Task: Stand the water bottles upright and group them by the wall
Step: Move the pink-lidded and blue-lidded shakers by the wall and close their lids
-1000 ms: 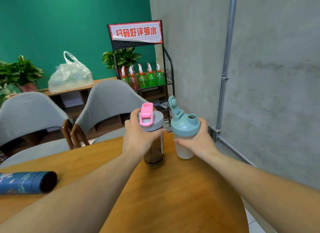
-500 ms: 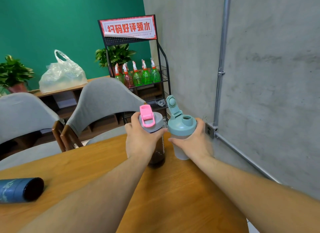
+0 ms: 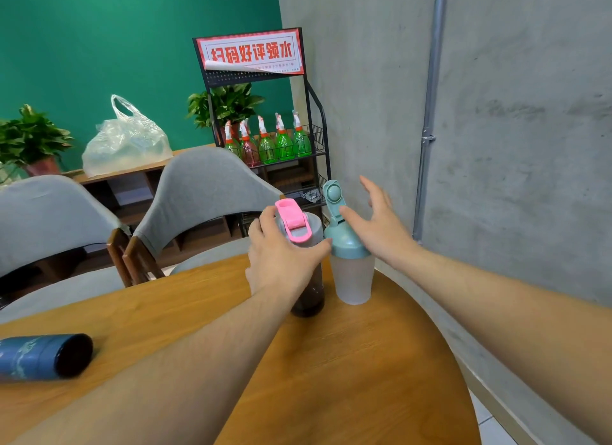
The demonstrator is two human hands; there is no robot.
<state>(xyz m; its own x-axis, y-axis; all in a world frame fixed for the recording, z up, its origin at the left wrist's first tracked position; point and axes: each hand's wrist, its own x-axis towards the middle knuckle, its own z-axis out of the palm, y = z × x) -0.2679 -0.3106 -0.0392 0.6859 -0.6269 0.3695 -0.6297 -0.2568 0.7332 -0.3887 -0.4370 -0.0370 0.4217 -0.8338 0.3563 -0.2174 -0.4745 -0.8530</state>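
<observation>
Two bottles stand upright side by side at the far edge of the round wooden table point(image 3: 347, 361), near the concrete wall point(image 3: 513, 146). The dark bottle with the grey lid and pink flip cap point(image 3: 306, 269) has my left hand point(image 3: 281, 255) wrapped around its upper part. The frosted bottle with the teal lid point(image 3: 351, 272) stands free to its right; my right hand point(image 3: 381, 222) hovers just above and behind its lid, fingers spread. A dark blue bottle point(image 3: 43, 356) lies on its side at the table's left edge.
Two grey chairs point(image 3: 198, 192) stand behind the table. A black wire rack point(image 3: 318, 153) with green spray bottles and a red sign stands by the wall corner. A plastic bag point(image 3: 126, 143) and potted plants sit on a wooden shelf at the back.
My right hand has let go of the teal-lidded bottle and opened, lifting up and back. The bottles stand on the table, slightly nearer the wall. My left hand still holds the pink-capped bottle.
</observation>
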